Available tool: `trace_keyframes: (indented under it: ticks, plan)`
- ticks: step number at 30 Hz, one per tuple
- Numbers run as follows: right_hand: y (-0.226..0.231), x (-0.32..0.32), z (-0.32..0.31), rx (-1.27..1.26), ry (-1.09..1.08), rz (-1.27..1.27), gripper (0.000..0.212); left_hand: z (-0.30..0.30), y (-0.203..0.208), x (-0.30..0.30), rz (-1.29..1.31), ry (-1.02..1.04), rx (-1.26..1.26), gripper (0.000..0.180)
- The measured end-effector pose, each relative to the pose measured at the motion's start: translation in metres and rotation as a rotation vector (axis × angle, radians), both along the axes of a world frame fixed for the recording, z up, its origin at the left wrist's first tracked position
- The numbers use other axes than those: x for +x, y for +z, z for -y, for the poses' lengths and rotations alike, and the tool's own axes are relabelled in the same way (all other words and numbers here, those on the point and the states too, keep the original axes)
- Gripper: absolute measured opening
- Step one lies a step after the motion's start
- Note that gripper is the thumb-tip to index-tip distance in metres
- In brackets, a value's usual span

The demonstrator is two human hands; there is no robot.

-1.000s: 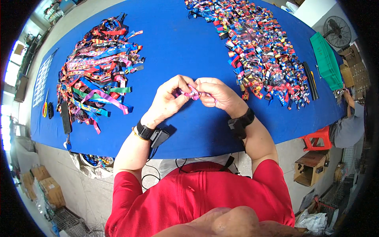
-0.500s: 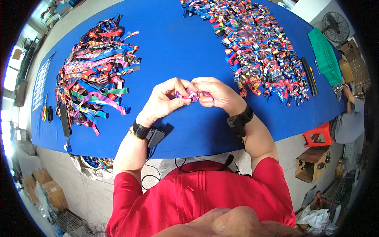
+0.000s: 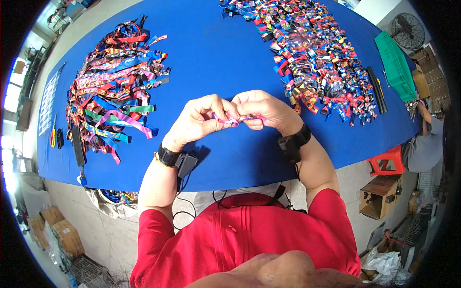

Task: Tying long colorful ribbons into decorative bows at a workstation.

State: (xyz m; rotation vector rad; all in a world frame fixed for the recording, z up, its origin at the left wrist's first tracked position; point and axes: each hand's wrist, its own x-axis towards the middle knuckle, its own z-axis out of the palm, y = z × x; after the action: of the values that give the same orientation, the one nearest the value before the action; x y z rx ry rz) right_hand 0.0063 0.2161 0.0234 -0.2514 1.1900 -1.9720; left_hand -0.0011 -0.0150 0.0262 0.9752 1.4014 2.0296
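Above the middle of the blue table, my left hand (image 3: pixel 201 117) pinches a small bunched pink-and-purple ribbon (image 3: pixel 234 122). My right hand (image 3: pixel 270 111) is closed on the same ribbon from the other side, and the fingertips of both hands nearly meet. Part of the ribbon is hidden under my fingers. To the left lies a loose heap of printed ribbon strips (image 3: pixel 113 81) in red, blue, pink and green. On the right spreads a wide pile of small looped ribbon pieces (image 3: pixel 319 62) in many colours.
Yellow-handled scissors (image 3: pixel 53 138) and a small black object (image 3: pixel 60 138) lie at the blue table's (image 3: pixel 211 57) left. A green crate (image 3: pixel 396 67) and a fan (image 3: pixel 407 31) stand at the right. Below are a red stool (image 3: pixel 387 163) and a cardboard box (image 3: pixel 379 197); another person's sleeve (image 3: pixel 427 149) shows beyond.
My right hand has shifted slightly up and to the right, drawing its end of the ribbon out straighter. The left hand stays nearly in place, still pinching the bunched part.
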Motion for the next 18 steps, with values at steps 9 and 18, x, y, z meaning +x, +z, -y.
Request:
trace_keyframes:
  ticks: [9,18]
  plan:
    - [0.007,0.002,-0.002,0.107,0.119,-0.131,0.015,0.002,0.003,0.004,0.052,-0.045,-0.028,0.017]
    - [0.009,0.005,0.002,0.087,0.103,-0.191,0.011,0.002,-0.001,0.002,-0.001,-0.037,-0.036,0.018]
